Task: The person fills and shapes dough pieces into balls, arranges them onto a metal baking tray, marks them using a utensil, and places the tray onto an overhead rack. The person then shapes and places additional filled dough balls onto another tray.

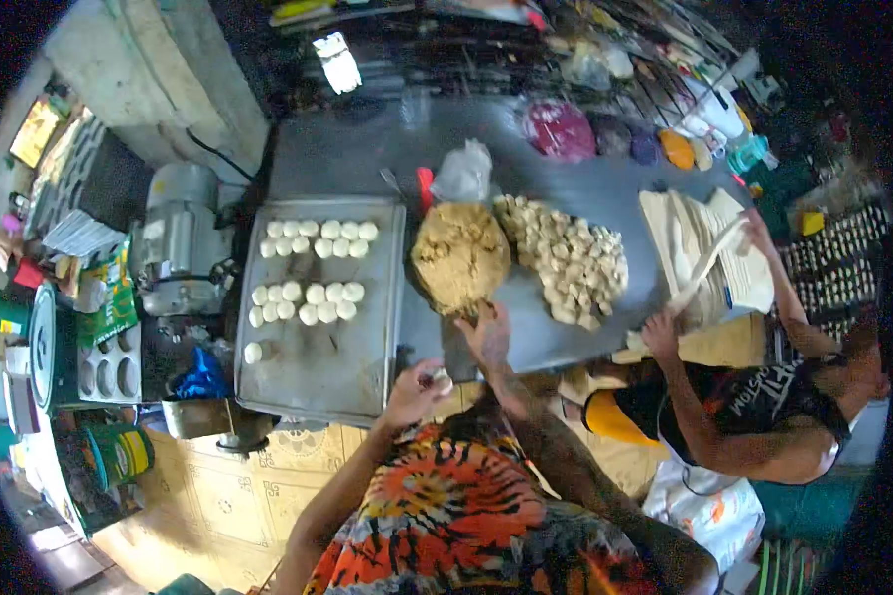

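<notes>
The dark metal worktop [357,159] runs across the view, its outlines bent by the lens and its far side dim and blurred. At the right, another person [754,412] leans over it, a long pale strip of dough [709,263] stretched between their hands; their head is hard to make out. The metal tray [298,382] lies at the left of the worktop, carrying rows of round white dough balls [345,238]. The heap of dough pieces [575,263] spreads to the right of the brown mound [459,253], which sits between heap and tray. A cloudy plastic bag [463,171] rests just beyond the mound, its contents unclear. The right hand [488,335] reaches the mound's near edge, fingertips bent and partly hidden, so whether they grip any of it cannot be told. The left hand [416,394] pinches a small dough piece [435,379] with something dark on it, too small to identify.
</notes>
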`<state>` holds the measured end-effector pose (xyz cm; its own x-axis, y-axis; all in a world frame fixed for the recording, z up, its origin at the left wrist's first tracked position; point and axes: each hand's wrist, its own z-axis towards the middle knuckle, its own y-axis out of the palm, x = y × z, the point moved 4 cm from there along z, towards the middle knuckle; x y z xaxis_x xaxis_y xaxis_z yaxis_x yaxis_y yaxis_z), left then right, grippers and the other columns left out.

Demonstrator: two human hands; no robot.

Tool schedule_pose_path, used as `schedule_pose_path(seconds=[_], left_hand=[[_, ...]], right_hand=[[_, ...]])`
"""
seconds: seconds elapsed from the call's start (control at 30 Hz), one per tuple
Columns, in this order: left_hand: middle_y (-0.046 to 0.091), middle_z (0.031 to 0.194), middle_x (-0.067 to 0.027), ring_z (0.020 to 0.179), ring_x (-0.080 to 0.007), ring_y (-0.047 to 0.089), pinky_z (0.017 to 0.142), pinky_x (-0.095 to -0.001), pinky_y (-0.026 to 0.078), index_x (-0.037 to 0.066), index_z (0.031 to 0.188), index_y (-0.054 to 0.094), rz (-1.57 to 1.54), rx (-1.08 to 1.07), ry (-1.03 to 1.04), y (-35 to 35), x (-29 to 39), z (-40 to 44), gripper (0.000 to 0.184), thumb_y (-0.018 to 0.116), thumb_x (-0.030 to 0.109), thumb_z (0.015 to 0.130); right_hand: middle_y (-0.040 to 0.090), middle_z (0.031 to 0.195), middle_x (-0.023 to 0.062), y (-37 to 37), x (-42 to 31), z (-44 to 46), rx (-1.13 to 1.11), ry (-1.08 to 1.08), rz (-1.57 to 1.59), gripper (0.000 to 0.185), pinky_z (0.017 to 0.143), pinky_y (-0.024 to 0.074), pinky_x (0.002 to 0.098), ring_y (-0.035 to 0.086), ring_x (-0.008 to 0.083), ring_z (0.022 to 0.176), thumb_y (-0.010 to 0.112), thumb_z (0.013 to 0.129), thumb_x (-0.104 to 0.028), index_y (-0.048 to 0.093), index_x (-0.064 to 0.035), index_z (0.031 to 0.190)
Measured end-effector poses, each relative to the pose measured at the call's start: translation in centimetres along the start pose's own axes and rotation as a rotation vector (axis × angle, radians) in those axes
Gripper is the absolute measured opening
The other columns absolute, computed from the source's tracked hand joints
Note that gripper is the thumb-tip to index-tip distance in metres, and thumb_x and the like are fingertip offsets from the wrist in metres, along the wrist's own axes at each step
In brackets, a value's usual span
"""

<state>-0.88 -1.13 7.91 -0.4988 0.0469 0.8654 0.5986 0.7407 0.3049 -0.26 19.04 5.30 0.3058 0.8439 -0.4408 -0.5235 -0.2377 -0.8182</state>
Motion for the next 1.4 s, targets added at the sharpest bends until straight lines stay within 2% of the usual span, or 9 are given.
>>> schedule_pose_path(seconds=[0.07, 0.23, 0.4, 0.57, 0.93, 1.07, 1.1, 1.23, 1.4], left_hand=[[0.071, 0.091, -0.0105, 0.077, -0.0151, 0.066, 0.067, -0.0246, 0.053, -0.004, 0.112, 0.066, 0.161, 0.118, -0.140, -0.2, 1.5, -1.2, 0.028, 0.071, 0.014, 0.091], [0.071, 0.088, -0.0105, 0.075, -0.0144, 0.065, 0.066, -0.0257, 0.053, -0.005, 0.107, 0.067, 0.381, 0.109, 0.047, 0.0, 0.1, -0.6, 0.025, 0.072, 0.014, 0.091], [0.071, 0.081, -0.0057, 0.067, -0.0134, 0.064, 0.060, -0.0273, 0.051, 0.001, 0.102, 0.069, 0.203, 0.171, 0.011, 2.0, 0.0, -0.8, 0.022, 0.074, 0.018, 0.088], [0.066, 0.077, -0.0067, 0.067, -0.0137, 0.061, 0.064, -0.0280, 0.051, -0.004, 0.100, 0.069, 0.222, 0.384, -0.106, 5.0, -0.1, -1.4, 0.022, 0.073, 0.014, 0.088], [0.070, 0.081, -0.0074, 0.063, -0.0128, 0.058, 0.059, -0.0268, 0.048, -0.004, 0.094, 0.072, 0.198, 0.319, 0.142, 1.5, 0.0, 1.8, 0.023, 0.073, 0.018, 0.087], [0.070, 0.080, -0.0073, 0.065, -0.0122, 0.059, 0.060, -0.0254, 0.049, -0.003, 0.091, 0.073, 0.376, 0.299, -0.029, -0.6, 0.7, 3.0, 0.023, 0.075, 0.019, 0.085], [0.070, 0.080, -0.0073, 0.065, -0.0122, 0.059, 0.060, -0.0254, 0.049, -0.003, 0.091, 0.073, 0.378, 0.293, -0.029, -0.8, 1.1, 3.3, 0.023, 0.075, 0.019, 0.085], [0.071, 0.085, -0.0069, 0.072, -0.0124, 0.062, 0.062, -0.0242, 0.051, -0.002, 0.100, 0.073, 0.017, 0.219, -0.097, 0.5, 2.0, 4.9, 0.023, 0.076, 0.017, 0.087], [0.072, 0.092, -0.0064, 0.080, -0.0127, 0.066, 0.065, -0.0227, 0.053, -0.001, 0.110, 0.073, -0.436, 0.137, -0.181, 6.2, 1.8, 7.2, 0.027, 0.077, 0.014, 0.088]], right_hand=[[0.063, 0.108, 0.0160, -0.2, -0.3, 0.3, -0.010, 0.103, -0.003, 0.038, 0.077, 0.0497, 0.0416, 0.061, 0.0340, 0.086, 0.074, 0.085, -0.028, 0.067, -0.0013, 0.110], [0.062, 0.104, 0.0131, 1.0, 1.0, 0.2, 0.058, -0.022, 0.028, 0.024, 0.074, 0.0494, 0.0413, 0.060, 0.0321, 0.084, 0.070, 0.088, -0.022, 0.067, -0.0033, 0.103], [0.058, 0.096, 0.0090, -0.2, 1.4, 1.1, 0.047, -0.107, 0.178, 0.012, 0.069, 0.0482, 0.0391, 0.058, 0.0286, 0.079, 0.068, 0.089, -0.017, 0.068, -0.0061, 0.095], [0.053, 0.089, 0.0069, -0.9, 2.3, 1.9, -0.067, -0.229, 0.077, 0.006, 0.066, 0.0464, 0.0372, 0.055, 0.0261, 0.075, 0.068, 0.087, -0.014, 0.067, -0.0082, 0.090], [0.051, 0.089, 0.0050, -1.9, 2.8, 1.0, -0.116, -0.419, -0.030, 0.005, 0.060, 0.0453, 0.0366, 0.054, 0.0236, 0.073, 0.067, 0.086, -0.012, 0.064, -0.0096, 0.083], [0.058, 0.093, 0.0058, -2.3, 2.9, -0.7, -0.078, -0.464, -0.003, 0.004, 0.059, 0.0461, 0.0363, 0.056, 0.0255, 0.072, 0.066, 0.086, -0.010, 0.069, -0.0098, 0.089], [0.058, 0.093, 0.0058, -2.3, 2.8, -1.2, -0.077, -0.459, -0.007, 0.004, 0.059, 0.0461, 0.0363, 0.056, 0.0255, 0.072, 0.066, 0.086, -0.010, 0.069, -0.0098, 0.089], [0.065, 0.098, 0.0087, -1.3, 4.9, -2.6, -0.451, 0.215, 0.611, 0.015, 0.063, 0.0468, 0.0362, 0.057, 0.0275, 0.075, 0.065, 0.084, -0.005, 0.072, -0.0078, 0.096], [0.068, 0.098, 0.0114, -5.1, 3.6, -0.7, -0.267, 0.138, 0.586, 0.020, 0.067, 0.0478, 0.0344, 0.059, 0.0269, 0.077, 0.065, 0.084, -0.003, 0.074, -0.0038, 0.102]])
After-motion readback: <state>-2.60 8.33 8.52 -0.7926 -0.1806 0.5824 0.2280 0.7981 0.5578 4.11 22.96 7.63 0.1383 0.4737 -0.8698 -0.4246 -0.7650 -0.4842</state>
